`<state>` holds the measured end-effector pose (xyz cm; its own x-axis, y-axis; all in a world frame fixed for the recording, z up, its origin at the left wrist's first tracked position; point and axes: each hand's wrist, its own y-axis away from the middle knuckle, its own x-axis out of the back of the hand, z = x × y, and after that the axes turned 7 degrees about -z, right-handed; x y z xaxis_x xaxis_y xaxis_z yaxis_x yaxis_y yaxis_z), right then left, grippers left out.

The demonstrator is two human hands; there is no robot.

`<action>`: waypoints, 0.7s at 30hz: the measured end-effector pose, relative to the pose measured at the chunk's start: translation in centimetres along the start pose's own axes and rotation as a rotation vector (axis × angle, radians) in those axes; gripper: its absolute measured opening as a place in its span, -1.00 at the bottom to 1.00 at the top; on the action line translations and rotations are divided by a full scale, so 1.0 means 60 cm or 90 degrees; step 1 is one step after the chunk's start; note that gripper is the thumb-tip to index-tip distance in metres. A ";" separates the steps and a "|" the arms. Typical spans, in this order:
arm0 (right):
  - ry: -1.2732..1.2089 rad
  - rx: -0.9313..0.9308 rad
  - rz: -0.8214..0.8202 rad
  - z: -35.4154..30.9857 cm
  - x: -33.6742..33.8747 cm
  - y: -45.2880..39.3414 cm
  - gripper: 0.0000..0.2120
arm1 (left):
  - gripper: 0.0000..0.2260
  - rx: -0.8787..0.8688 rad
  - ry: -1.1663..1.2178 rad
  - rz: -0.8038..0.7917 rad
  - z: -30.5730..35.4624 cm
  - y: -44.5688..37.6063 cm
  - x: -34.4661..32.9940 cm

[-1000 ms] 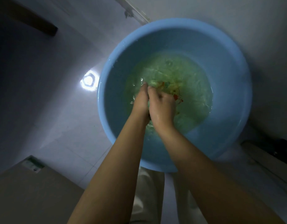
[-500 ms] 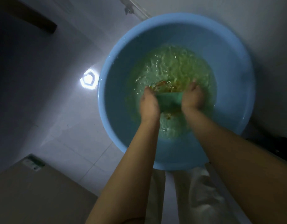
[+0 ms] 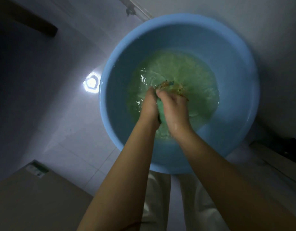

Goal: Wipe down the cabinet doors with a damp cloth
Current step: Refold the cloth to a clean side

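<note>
The green, colour-printed fabric cloth (image 3: 160,105) sits bunched in the water at the centre of the round blue plastic basin (image 3: 240,47). The left hand (image 3: 149,104) and right hand (image 3: 173,106), apart half a second ago, are now pressed together, gripping it. Judgement: scrubbing continues; wringing comes next, and the cabinet doors remain unwiped.
</note>
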<state>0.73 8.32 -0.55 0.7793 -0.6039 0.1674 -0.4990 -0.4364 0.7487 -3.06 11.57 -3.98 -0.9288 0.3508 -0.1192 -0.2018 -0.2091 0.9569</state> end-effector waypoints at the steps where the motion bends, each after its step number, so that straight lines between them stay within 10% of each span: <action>1: 0.035 0.015 0.043 0.002 0.000 -0.009 -0.62 | -0.54 -0.005 -0.012 0.008 0.003 0.000 -0.008; 14: 0.373 -0.058 0.178 0.075 0.075 -0.112 -0.48 | -0.38 -0.004 -0.030 0.142 -0.021 0.024 -0.050; 21: 0.185 -0.083 0.162 0.087 0.092 -0.064 -0.71 | -0.54 0.035 -0.035 0.099 -0.015 0.020 -0.011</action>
<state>4.98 3.16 -5.83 0.7213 -0.4596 0.5181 -0.6521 -0.1987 0.7316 -3.00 10.24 -3.00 -0.9291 0.3672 0.0444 -0.0382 -0.2148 0.9759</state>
